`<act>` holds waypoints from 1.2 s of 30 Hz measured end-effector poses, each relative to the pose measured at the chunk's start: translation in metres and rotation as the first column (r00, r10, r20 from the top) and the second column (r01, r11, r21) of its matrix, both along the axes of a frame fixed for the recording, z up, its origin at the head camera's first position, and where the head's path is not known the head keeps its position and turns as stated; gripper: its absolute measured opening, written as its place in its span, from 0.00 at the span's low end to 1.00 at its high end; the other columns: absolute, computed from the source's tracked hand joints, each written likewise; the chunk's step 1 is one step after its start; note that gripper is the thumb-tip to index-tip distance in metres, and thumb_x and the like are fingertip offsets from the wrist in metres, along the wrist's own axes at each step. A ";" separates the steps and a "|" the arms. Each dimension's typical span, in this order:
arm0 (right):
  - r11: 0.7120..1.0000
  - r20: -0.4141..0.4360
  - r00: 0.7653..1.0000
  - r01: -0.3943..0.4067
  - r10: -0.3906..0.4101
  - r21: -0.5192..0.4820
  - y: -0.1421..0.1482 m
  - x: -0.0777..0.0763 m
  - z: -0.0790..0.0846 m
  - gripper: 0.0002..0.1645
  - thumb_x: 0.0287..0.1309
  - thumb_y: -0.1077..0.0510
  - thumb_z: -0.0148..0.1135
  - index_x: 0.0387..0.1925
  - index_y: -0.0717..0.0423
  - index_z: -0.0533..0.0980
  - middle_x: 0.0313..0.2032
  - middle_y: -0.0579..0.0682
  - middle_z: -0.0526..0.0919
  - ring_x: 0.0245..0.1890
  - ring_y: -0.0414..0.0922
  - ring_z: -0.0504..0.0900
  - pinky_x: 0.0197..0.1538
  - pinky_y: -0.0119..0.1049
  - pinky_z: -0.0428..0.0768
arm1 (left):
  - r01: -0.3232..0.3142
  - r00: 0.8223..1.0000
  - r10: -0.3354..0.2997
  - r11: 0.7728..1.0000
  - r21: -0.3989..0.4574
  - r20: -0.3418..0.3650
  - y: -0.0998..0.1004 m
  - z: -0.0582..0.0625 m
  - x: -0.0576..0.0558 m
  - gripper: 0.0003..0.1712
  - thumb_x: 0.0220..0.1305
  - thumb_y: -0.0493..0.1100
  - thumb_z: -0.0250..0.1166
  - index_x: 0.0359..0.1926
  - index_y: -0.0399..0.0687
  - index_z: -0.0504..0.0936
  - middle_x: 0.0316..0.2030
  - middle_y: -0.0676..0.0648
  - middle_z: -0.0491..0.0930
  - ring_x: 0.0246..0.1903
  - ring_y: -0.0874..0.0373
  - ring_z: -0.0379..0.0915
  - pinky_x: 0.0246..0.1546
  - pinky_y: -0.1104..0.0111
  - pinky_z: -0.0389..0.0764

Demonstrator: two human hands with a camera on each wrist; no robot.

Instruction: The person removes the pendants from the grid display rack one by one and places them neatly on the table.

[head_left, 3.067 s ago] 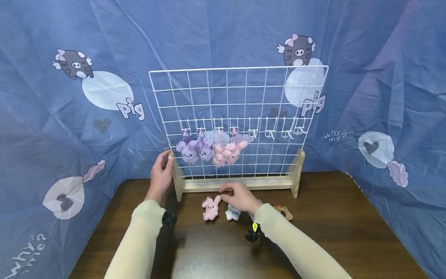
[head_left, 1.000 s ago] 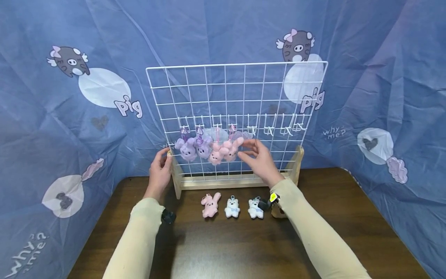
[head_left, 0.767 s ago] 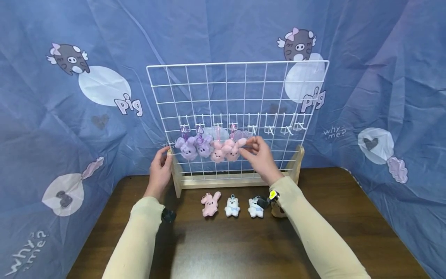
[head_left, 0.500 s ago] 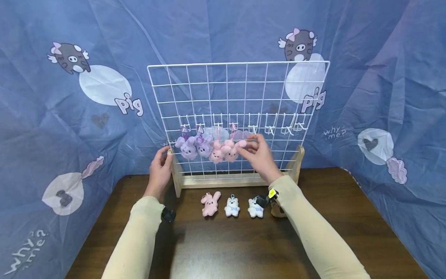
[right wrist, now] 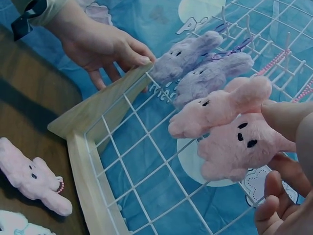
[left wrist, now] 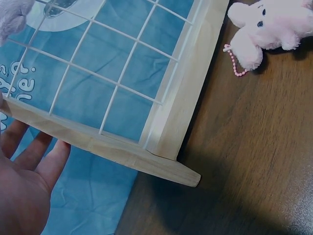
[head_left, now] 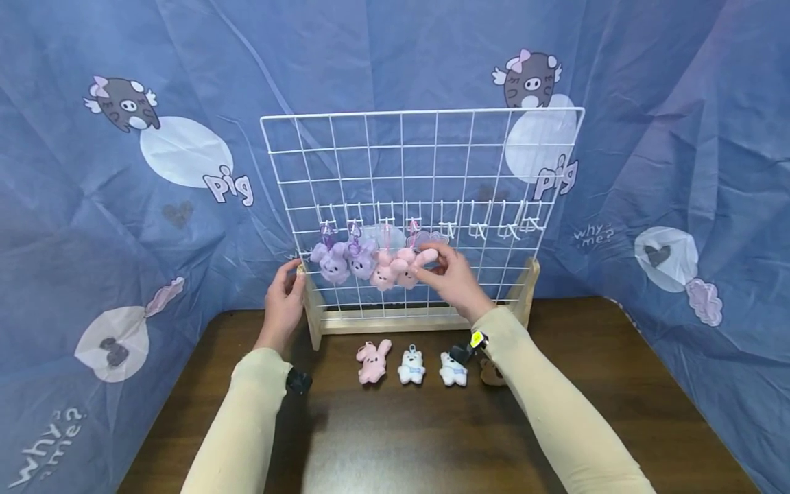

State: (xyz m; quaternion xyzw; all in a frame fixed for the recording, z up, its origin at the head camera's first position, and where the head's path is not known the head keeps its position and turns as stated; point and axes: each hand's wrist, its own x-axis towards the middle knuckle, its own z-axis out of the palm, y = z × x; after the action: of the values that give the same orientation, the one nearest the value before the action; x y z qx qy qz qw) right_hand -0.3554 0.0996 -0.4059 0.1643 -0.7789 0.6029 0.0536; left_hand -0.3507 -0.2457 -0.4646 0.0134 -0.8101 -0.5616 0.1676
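Observation:
My left hand (head_left: pixel 284 296) grips the wooden side post (left wrist: pixel 93 142) of a white wire grid rack (head_left: pixel 401 147), thumb in front and fingers behind. Two purple plush keychains (head_left: pixel 333 263) and two pink bunny keychains hang from the rack's left hooks. With thumb and fingers, my right hand (head_left: pixel 455 278) pinches the rightmost pink bunny keychain (right wrist: pixel 237 147) near its ear. Its pink bead chain (head_left: pixel 413 237) runs up to the fourth hook. The neighbouring pink bunny (right wrist: pixel 215 108) overlaps it, and the fingers behind the plush are partly hidden.
Four bare white hooks (head_left: pixel 478 229) line the rack's right half. On the dark wooden table (head_left: pixel 382 439) lie a pink bunny (head_left: pixel 372 362), two white bear keychains (head_left: pixel 411 367) and a brown plush (head_left: pixel 492 374) partly behind the right sleeve. Blue printed cloth (head_left: pixel 395 55) surrounds the table.
My right hand has risen from the table plushes to the hanging pink bunny and lately shifted slightly left and down along it. My left hand stays on the post.

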 end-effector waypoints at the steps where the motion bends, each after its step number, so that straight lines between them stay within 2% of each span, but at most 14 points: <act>1: 1.000 0.002 1.000 -0.004 0.004 0.004 0.000 0.000 0.000 0.28 0.63 0.60 0.75 0.63 0.59 0.77 0.52 0.60 0.87 0.40 0.48 0.83 0.44 0.34 0.80 | 0.000 1.000 0.000 1.000 0.000 -0.001 0.000 0.000 0.000 0.23 0.83 0.49 0.54 0.74 0.55 0.72 0.61 0.36 0.81 0.51 0.50 0.75 0.39 0.70 0.76; 4: 1.000 0.007 1.000 -0.018 0.018 0.015 -0.002 0.001 0.002 0.24 0.63 0.60 0.75 0.58 0.61 0.79 0.51 0.59 0.86 0.45 0.50 0.83 0.46 0.35 0.81 | -0.002 1.000 0.002 1.000 0.001 0.000 0.000 -0.001 -0.001 0.24 0.83 0.49 0.54 0.74 0.54 0.72 0.61 0.36 0.81 0.51 0.50 0.76 0.40 0.70 0.75; 10: 0.998 0.051 0.997 -0.050 0.052 -0.041 -0.005 0.002 0.001 0.19 0.63 0.61 0.75 0.51 0.63 0.78 0.48 0.58 0.85 0.44 0.47 0.84 0.46 0.33 0.83 | 0.001 1.000 -0.001 1.000 0.010 0.002 -0.001 -0.001 -0.002 0.23 0.83 0.50 0.54 0.74 0.54 0.72 0.62 0.36 0.81 0.52 0.49 0.76 0.40 0.72 0.75; 14: 0.997 0.061 0.997 -0.053 0.056 -0.055 -0.007 0.004 0.002 0.22 0.62 0.61 0.75 0.53 0.63 0.76 0.49 0.59 0.83 0.44 0.46 0.82 0.44 0.33 0.83 | 0.003 1.000 -0.003 1.000 0.012 0.000 0.000 -0.001 -0.002 0.23 0.83 0.50 0.54 0.73 0.54 0.72 0.60 0.36 0.81 0.48 0.50 0.75 0.37 0.73 0.75; 19: 0.998 0.035 0.998 -0.052 0.053 -0.021 -0.006 0.006 0.004 0.24 0.64 0.60 0.75 0.57 0.63 0.76 0.52 0.61 0.81 0.46 0.49 0.81 0.45 0.34 0.83 | 0.010 1.000 -0.010 1.000 0.016 0.002 0.000 -0.001 -0.001 0.24 0.83 0.51 0.54 0.73 0.55 0.72 0.58 0.37 0.81 0.41 0.53 0.73 0.34 0.72 0.75; 26: 0.998 0.010 0.998 -0.060 0.060 -0.005 -0.002 0.012 0.006 0.22 0.66 0.58 0.74 0.57 0.62 0.79 0.50 0.61 0.83 0.44 0.49 0.82 0.43 0.34 0.84 | 0.008 1.000 -0.008 1.000 0.021 -0.003 -0.001 -0.002 -0.002 0.23 0.83 0.51 0.54 0.74 0.55 0.72 0.59 0.37 0.81 0.43 0.53 0.74 0.34 0.72 0.75; 31: 0.996 0.016 0.996 -0.084 0.085 -0.031 0.001 0.016 0.008 0.21 0.67 0.60 0.71 0.59 0.62 0.78 0.52 0.61 0.83 0.44 0.48 0.82 0.42 0.33 0.84 | 0.005 1.000 -0.005 1.000 0.021 0.000 -0.001 -0.002 -0.003 0.24 0.83 0.51 0.54 0.73 0.54 0.72 0.54 0.36 0.82 0.37 0.56 0.72 0.32 0.72 0.75; 36: 0.994 -0.005 0.995 -0.100 0.100 -0.052 0.002 0.022 0.014 0.19 0.68 0.61 0.70 0.58 0.62 0.79 0.50 0.61 0.83 0.43 0.47 0.82 0.42 0.33 0.84 | -0.001 1.000 0.001 1.000 0.018 0.013 0.000 0.000 -0.002 0.24 0.83 0.51 0.54 0.74 0.55 0.72 0.56 0.37 0.81 0.40 0.57 0.72 0.33 0.72 0.75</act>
State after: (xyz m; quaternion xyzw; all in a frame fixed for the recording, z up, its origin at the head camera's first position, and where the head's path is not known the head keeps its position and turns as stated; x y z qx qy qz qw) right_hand -0.3336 0.1019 -0.3924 0.2026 -0.7535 0.6248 0.0286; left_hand -0.3527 -0.2461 -0.4647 0.0189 -0.8061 -0.5687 0.1624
